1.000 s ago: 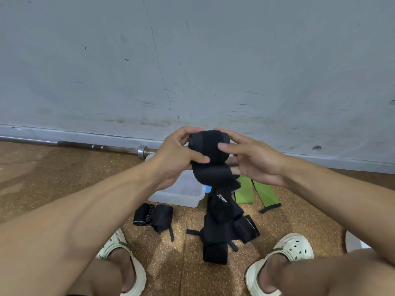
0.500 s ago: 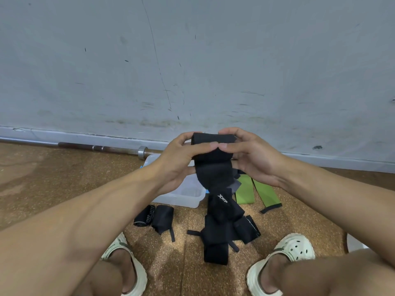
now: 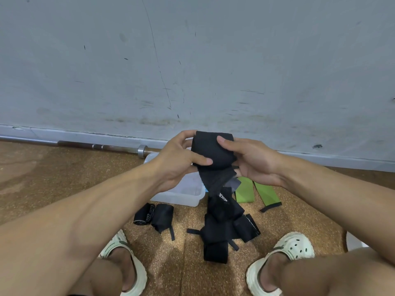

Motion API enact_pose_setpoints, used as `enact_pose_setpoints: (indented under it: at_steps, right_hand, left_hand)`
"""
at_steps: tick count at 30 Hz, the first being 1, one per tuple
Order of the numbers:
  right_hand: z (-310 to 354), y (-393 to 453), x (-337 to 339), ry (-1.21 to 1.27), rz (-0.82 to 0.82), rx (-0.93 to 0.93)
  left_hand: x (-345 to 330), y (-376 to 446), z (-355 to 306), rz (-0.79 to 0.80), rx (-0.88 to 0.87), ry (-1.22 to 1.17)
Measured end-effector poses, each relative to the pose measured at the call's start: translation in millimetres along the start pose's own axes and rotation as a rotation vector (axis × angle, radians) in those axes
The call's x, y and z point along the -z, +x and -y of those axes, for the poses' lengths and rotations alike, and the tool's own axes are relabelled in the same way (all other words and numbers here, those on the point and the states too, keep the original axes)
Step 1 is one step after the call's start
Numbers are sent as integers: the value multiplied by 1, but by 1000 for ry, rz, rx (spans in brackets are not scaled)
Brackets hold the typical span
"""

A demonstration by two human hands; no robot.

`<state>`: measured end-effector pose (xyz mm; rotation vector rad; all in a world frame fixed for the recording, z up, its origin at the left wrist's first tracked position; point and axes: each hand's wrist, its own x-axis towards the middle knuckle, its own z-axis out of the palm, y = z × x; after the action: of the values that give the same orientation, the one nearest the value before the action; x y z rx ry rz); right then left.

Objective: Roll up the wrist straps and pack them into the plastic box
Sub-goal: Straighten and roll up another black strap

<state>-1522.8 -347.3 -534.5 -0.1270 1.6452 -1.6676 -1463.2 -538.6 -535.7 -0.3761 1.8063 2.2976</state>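
Both hands are up in front of you at chest height, working one black wrist strap (image 3: 210, 149) — a fat roll already formed at the top, the loose tail (image 3: 215, 180) hanging down toward the floor. Your left hand (image 3: 177, 159) cups the roll's left end, thumb laid across the front; your right hand (image 3: 252, 159) grips the right end, thumb on top, fingers (image 3: 240, 173) curled underneath. No fingers are spread; both sets are closed round the roll.

Handling, as a judgement: light, soft woven elastic, springy — it will want to unwind the moment pressure drops. Not fragile, not slippery. Hold the roll by its two ends and keep a thumb across the outermost layer, feeding the tail in under tension. The tail looks to carry a darker patch, perhaps the fastening; too small to confirm.

Below you on the cork floor (image 3: 64, 178): the plastic box (image 3: 181, 196), clear, partly hidden behind your left wrist; two rolled straps (image 3: 154, 215) just beside its near edge; a loose heap of black straps (image 3: 224, 231) between your sandals; green bands (image 3: 256, 192) to the right of the box. A barbell (image 3: 96, 146) lies along the wall
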Motion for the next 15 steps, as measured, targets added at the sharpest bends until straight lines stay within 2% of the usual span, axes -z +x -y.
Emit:
enact_pose_setpoints:
  at_steps: [5,12,15]
  right_hand:
    - [0,-1,-1,33,7,8]
    - [3,-1,2,109,-15,187]
    - [6,-3,3,104,-4,195]
  left_hand:
    - [-1,-3,2,2,-84,98]
    - [-3,-6,-5,50,151,-20]
    - [-3,-6,-4,71,171,-10]
